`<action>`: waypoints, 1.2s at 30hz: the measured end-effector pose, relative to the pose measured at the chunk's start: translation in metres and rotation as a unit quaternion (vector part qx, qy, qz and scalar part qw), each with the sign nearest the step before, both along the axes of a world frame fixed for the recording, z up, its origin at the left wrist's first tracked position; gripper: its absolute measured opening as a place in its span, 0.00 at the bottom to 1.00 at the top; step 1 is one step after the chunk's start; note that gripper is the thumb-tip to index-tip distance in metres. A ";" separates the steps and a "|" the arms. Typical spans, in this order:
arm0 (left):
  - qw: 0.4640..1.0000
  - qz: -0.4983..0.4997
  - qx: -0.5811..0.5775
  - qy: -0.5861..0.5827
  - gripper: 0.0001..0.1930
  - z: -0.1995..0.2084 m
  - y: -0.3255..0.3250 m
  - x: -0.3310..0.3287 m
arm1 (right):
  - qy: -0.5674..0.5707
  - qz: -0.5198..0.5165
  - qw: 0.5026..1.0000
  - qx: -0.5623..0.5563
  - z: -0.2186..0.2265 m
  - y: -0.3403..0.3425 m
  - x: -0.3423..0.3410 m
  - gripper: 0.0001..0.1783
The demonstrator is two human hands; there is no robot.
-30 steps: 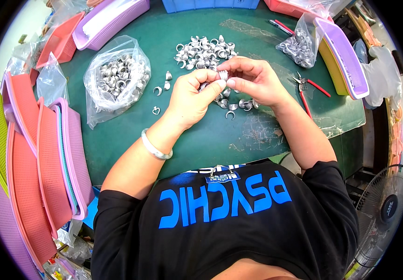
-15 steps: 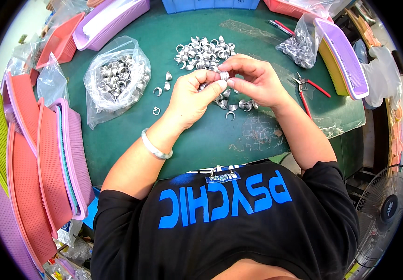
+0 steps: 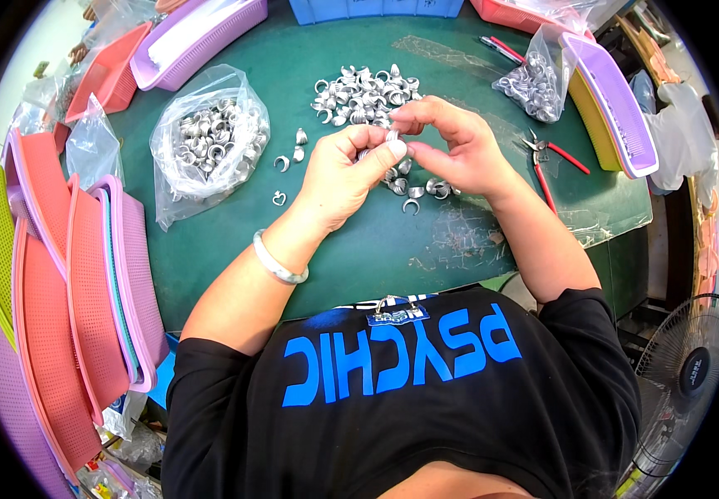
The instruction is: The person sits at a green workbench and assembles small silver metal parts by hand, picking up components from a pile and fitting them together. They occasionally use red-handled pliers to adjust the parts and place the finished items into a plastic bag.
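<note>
My left hand (image 3: 349, 166) is closed, pinching a small silver metal ring (image 3: 392, 135) between thumb and forefinger. Close on its right is my right hand (image 3: 457, 148), thumb and fingers parted around the ring's side and gripping nothing that I can see. Just beyond both hands lies a loose pile of silver rings (image 3: 363, 93) on the green tabletop (image 3: 334, 270). Several more rings (image 3: 438, 188) rest below my right hand, partly covered by it. Left of my left hand are an open-ended ring (image 3: 282, 164) and a small heart-shaped piece (image 3: 279, 198).
A clear bag of rings (image 3: 214, 141) sits on the left, a smaller bag of rings (image 3: 534, 87) at the far right. Red-handled pliers (image 3: 546, 150) lie right of my right hand. Stacked plastic baskets (image 3: 97, 291) line the left edge; a fan (image 3: 688, 370) stands at lower right.
My right thumb and fingers have parted and drawn slightly away from the ring. My left hand stays in place, still pinching it.
</note>
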State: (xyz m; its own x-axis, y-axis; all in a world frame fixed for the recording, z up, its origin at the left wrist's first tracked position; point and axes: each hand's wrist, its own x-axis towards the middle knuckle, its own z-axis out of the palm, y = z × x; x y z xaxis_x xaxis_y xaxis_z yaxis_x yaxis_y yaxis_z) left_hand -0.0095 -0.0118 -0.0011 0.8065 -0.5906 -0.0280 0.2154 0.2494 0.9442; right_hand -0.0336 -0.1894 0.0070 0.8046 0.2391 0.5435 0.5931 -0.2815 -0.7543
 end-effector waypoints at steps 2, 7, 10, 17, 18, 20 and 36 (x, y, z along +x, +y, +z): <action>1.000 0.001 -0.009 -0.006 0.07 -0.001 -0.001 -0.001 | -0.003 -0.002 1.000 -0.009 0.000 0.000 0.000 0.19; 0.999 0.017 0.014 -0.046 0.08 0.000 -0.001 0.000 | -0.002 0.007 1.000 -0.026 0.005 -0.001 -0.001 0.20; 0.997 0.022 0.012 -0.071 0.10 -0.002 -0.001 0.002 | 0.004 0.015 0.999 -0.034 0.005 0.000 0.000 0.20; 0.995 0.022 0.003 -0.100 0.13 -0.004 -0.002 0.003 | 0.034 0.010 0.999 -0.005 -0.001 -0.001 -0.001 0.21; 0.994 0.025 0.005 -0.108 0.14 -0.005 -0.002 0.003 | 0.041 0.012 0.999 0.001 -0.001 -0.001 -0.001 0.21; 0.995 0.019 -0.004 -0.100 0.15 -0.007 -0.001 0.004 | 0.044 0.012 0.999 0.007 -0.001 -0.002 -0.001 0.20; 0.976 -0.030 -0.129 0.175 0.04 -0.007 0.007 0.017 | 0.091 0.014 0.947 -0.308 0.010 -0.036 -0.001 0.13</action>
State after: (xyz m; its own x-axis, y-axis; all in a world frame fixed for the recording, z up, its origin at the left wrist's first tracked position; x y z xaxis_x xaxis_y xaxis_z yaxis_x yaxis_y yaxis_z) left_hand 0.0072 -0.0044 -0.0079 0.7376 -0.6604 -0.1407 0.5356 0.4453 0.7175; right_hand -0.0344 -0.2252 0.0168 0.8606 0.4878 0.1466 0.4822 -0.6874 -0.5431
